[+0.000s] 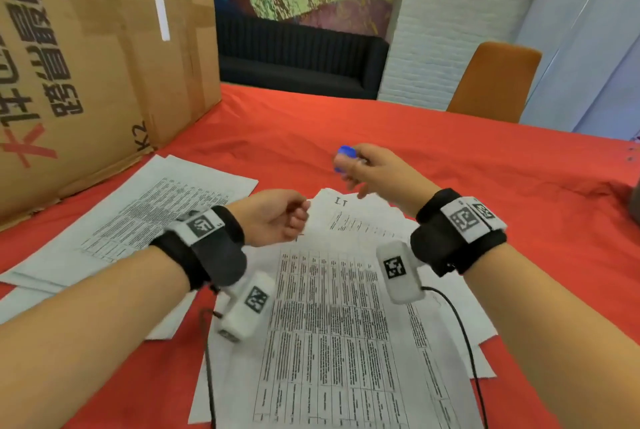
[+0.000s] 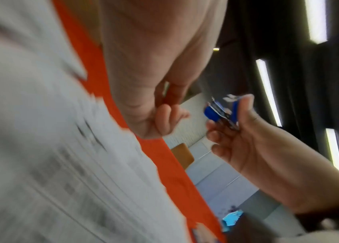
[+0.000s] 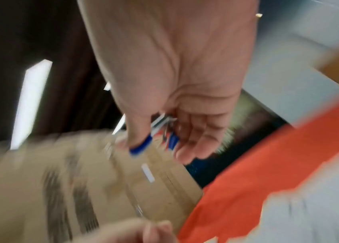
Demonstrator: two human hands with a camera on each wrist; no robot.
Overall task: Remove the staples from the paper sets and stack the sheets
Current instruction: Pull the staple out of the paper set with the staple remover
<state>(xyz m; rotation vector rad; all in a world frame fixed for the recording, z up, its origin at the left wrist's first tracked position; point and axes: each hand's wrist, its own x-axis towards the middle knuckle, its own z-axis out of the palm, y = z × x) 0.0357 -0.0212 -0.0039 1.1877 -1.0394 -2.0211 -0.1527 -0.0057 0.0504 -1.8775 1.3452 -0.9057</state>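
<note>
Blue staple remover (image 1: pixel 345 159) with silver metal jaws, white paper sheets (image 1: pixel 332 324) printed in black tabular text, red-orange tablecloth (image 1: pixel 485 165), brown cardboard box (image 1: pixel 104 57) with black characters and a red mark, orange chair (image 1: pixel 495 82), black wristbands (image 1: pixel 457 238) with black-and-white square markers.

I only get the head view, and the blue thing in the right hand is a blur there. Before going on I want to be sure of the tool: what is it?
Observer: The left wrist view shows a staple remover with blue handles and metal claws. The right hand holds it in the air.
Operator: How does the grip sit on it?
Observer: In the right wrist view the thumb is on one blue handle and the fingers are on the other.
Operator: Does the left hand hold a sheet?
Observer: The left wrist view shows the left hand with its fingers curled toward the thumb. It is too blurred to tell whether anything is pinched.
</note>
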